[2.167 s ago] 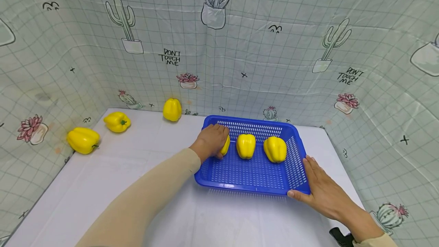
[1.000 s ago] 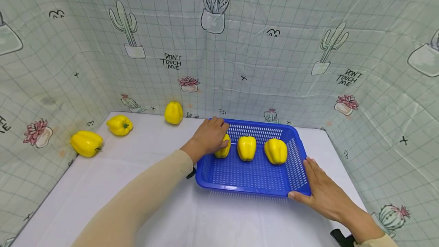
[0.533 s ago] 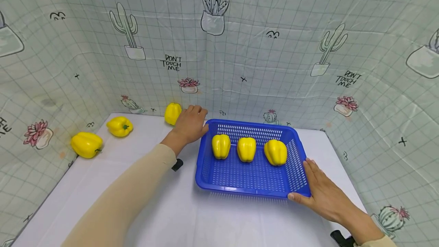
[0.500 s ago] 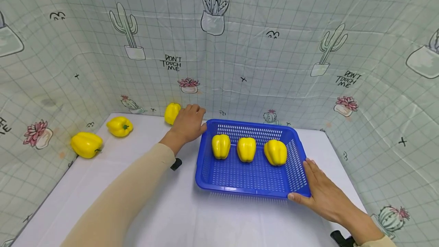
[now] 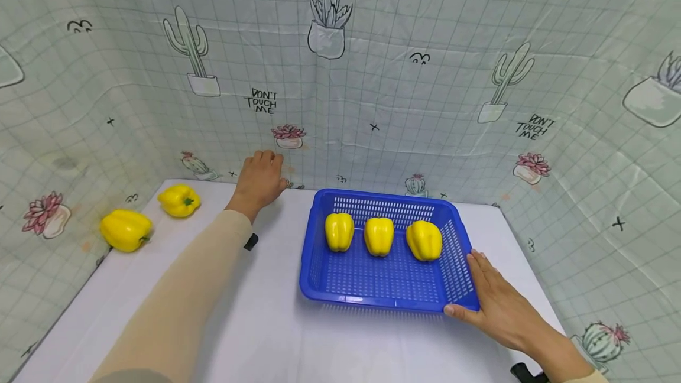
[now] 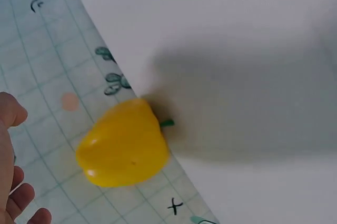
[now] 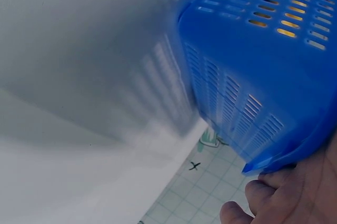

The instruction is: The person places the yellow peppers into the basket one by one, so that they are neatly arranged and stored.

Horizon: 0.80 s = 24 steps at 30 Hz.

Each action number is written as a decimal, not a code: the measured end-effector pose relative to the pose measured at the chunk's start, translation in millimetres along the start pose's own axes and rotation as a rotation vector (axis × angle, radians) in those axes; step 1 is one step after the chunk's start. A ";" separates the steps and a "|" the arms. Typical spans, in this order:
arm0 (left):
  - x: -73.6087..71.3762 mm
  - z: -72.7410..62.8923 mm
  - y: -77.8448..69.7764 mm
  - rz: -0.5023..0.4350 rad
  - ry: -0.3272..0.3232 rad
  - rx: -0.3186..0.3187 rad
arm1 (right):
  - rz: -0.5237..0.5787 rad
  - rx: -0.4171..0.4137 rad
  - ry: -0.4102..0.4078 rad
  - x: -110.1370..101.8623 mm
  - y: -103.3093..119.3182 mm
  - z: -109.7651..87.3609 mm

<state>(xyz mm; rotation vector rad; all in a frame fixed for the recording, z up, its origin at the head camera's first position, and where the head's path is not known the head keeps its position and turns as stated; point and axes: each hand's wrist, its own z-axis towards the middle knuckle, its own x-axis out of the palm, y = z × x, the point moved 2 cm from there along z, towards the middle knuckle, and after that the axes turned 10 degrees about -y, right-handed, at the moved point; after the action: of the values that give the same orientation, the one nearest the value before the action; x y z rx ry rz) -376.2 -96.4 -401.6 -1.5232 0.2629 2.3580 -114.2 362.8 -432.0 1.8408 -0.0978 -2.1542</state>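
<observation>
My left hand [image 5: 260, 175] reaches over the table's back edge, its fingers loosely bent. A yellow bell pepper [image 6: 126, 148] with a short green stem lies beside that hand in the left wrist view, a gap between it and the fingers; the hand hides it in the head view. My right hand [image 5: 502, 303] holds the front right corner of a blue plastic basket [image 5: 367, 300], thumb at the front rim and fingers along the right side. Inside the basket, three yellow bell peppers stand in a row: left [image 5: 339, 231], middle [image 5: 379, 236] and right [image 5: 424, 240].
Two more yellow bell peppers sit at the far left, one [image 5: 179, 200] near the back corner and one [image 5: 126, 230] at the table's left edge. A grid-patterned cloth [image 5: 372, 87] with cactus drawings surrounds the white table [image 5: 319, 347].
My left hand has let go of the leftmost bell pepper in the basket and moved left to the one at the back edge. My right hand has stayed on the basket's corner.
</observation>
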 end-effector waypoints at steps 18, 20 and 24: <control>34.8 1.2 22.1 0.043 0.070 -0.030 | -0.027 -0.010 -0.019 -0.1 0.8 -1.9; 36.4 1.6 21.5 0.051 0.078 -0.029 | -0.034 -0.013 -0.022 -0.1 0.1 -1.5; 38.8 0.7 20.6 0.058 0.117 -0.041 | -0.041 -0.013 -0.022 -0.1 -0.4 -1.6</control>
<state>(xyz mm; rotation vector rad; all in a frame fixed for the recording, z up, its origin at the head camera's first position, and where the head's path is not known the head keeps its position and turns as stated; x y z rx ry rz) -399.0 -108.9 -437.1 -1.6980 0.2917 2.3348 -112.7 363.4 -432.3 1.8270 -0.0507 -2.1981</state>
